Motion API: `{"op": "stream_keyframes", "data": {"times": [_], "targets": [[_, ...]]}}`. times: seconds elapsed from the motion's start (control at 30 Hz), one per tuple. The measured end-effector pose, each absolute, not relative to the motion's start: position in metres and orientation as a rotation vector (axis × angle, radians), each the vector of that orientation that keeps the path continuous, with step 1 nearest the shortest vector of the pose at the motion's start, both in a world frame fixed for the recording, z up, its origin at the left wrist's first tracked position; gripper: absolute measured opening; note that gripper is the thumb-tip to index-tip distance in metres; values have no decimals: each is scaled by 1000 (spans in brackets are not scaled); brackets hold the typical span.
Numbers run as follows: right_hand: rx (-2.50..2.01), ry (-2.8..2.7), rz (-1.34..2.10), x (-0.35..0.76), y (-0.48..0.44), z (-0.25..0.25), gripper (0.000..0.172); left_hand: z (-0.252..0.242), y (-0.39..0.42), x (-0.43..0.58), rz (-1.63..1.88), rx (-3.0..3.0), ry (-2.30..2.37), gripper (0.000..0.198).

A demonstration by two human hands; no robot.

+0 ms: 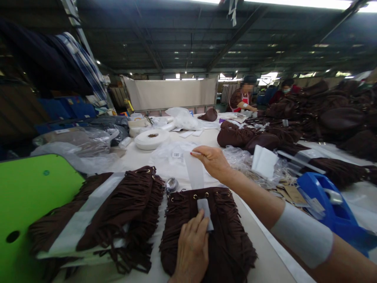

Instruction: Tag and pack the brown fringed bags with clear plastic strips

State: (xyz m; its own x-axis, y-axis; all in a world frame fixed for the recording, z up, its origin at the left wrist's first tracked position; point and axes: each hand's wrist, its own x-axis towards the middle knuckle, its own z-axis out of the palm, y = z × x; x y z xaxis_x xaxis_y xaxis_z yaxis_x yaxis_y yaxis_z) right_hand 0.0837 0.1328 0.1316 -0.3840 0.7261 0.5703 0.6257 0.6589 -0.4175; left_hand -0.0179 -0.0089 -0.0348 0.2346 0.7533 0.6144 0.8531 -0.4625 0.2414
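A dark brown fringed bag (224,236) lies flat on the table in front of me. My left hand (191,247) presses its fingers on the lower end of a white translucent strip (196,173) against the bag's front. My right hand (213,161) pinches the strip's upper end and holds it raised above the bag's top edge. Left of this bag lies a stack of similar fringed bags (118,212) with white wrapping strips across them. A small metal fitting (171,184) lies between the stack and my bag.
A blue tape dispenser (332,208) stands at the right. A white tape roll (151,138), plastic bags (88,145) and more brown bags (250,137) lie farther back. A green board (26,196) is at the left. Other people work at the far end.
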Motion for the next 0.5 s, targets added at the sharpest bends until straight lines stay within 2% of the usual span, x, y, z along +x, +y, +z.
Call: {"op": "stream_keyframes", "data": {"times": [0.1,0.17,0.3,0.4,0.5], "targets": [[-946,-2100,128,89,107,142,16,-37,-8,-18,-1052,-2380,-1568,43],[-768,-2123,78,99,72,129,21,-40,-8,-18,-1087,-2406,-1629,42],[-568,-2161,126,121,-1,62,26,-38,-9,-20,-1147,-2513,-1732,40],[-519,-2191,-58,132,-30,7,23,-29,-8,-24,-1212,-2606,-1795,41],[-558,-2173,-183,134,-38,-24,23,-20,-4,-27,-1417,-2676,-1923,40]]}}
